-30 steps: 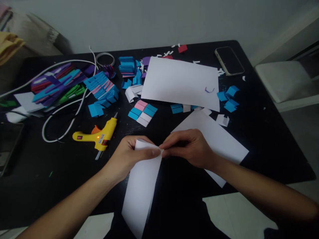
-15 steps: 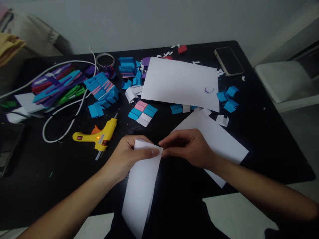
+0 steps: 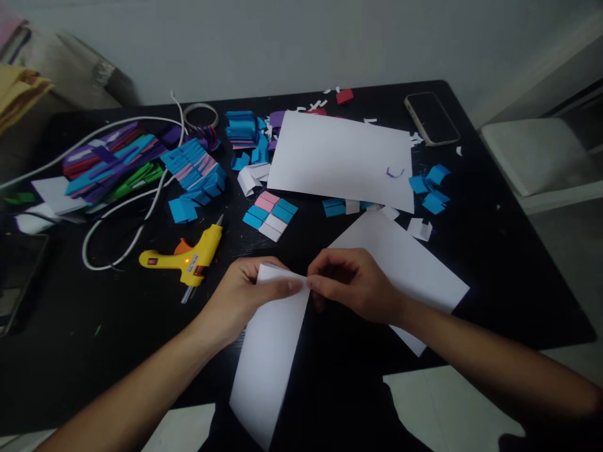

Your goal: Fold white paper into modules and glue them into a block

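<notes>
A folded sheet of white paper (image 3: 267, 358) hangs long and narrow over the table's front edge. My left hand (image 3: 242, 292) grips its upper end, thumb flat on top and the other fingers hidden behind. At the paper's top right corner, my right hand (image 3: 355, 282) pinches the edge between thumb and fingers, close to the left thumb tip. Another white sheet (image 3: 419, 270) lies flat beneath my right wrist. Just beyond my hands sits a small block of folded blue, pink and white paper pieces (image 3: 270, 215).
A yellow glue gun (image 3: 198, 254) with a lit orange light lies left, near a looped white cable (image 3: 136, 235). Bundles of coloured paper strips (image 3: 110, 157) are behind it. A large white sheet (image 3: 339, 157) covers scraps at the back; a phone (image 3: 432, 118) rests at back right.
My right hand has closed from just beside the paper's corner into a pinch on it. The folded paper's loose right edges now lie closer together. My left hand keeps its grip.
</notes>
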